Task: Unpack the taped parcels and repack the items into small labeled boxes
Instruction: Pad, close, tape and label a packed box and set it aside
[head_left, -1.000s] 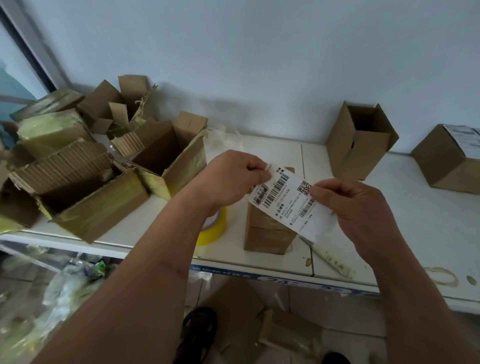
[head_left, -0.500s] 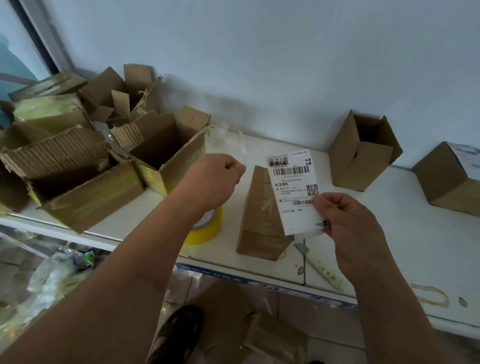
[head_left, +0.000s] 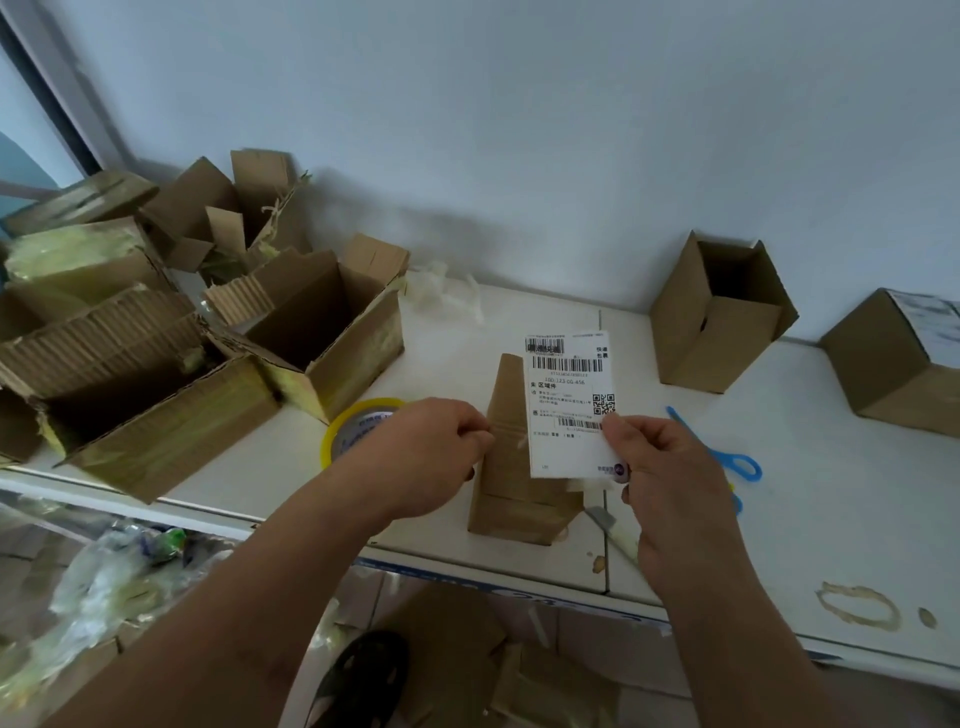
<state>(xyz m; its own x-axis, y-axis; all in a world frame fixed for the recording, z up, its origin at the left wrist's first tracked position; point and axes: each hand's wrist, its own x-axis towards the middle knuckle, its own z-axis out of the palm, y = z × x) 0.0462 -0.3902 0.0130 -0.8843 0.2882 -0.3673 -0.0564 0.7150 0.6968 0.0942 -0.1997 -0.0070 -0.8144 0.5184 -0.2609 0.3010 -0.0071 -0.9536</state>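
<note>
My right hand (head_left: 670, 467) pinches the lower right corner of a white shipping label (head_left: 569, 400) with barcodes and a QR code, holding it upright over a small closed cardboard box (head_left: 511, 473) near the table's front edge. My left hand (head_left: 431, 457) hovers just left of that box with its fingers curled; I see nothing in it. Against the wall at the back right, another small box (head_left: 717, 322) stands open. At the far right sits a closed box (head_left: 893, 364) with a label on top.
Torn, tape-covered parcels (head_left: 156, 415) are heaped on the left of the white table (head_left: 831, 493). A yellow tape roll (head_left: 353, 421) lies behind my left hand. Blue scissors (head_left: 727, 457) and a utility knife (head_left: 608, 525) lie to the right. Cardboard scraps and plastic wrap litter the floor.
My left hand let go of the label and drew back with curled fingers. My right hand turned the label upright and now holds it alone above the small box.
</note>
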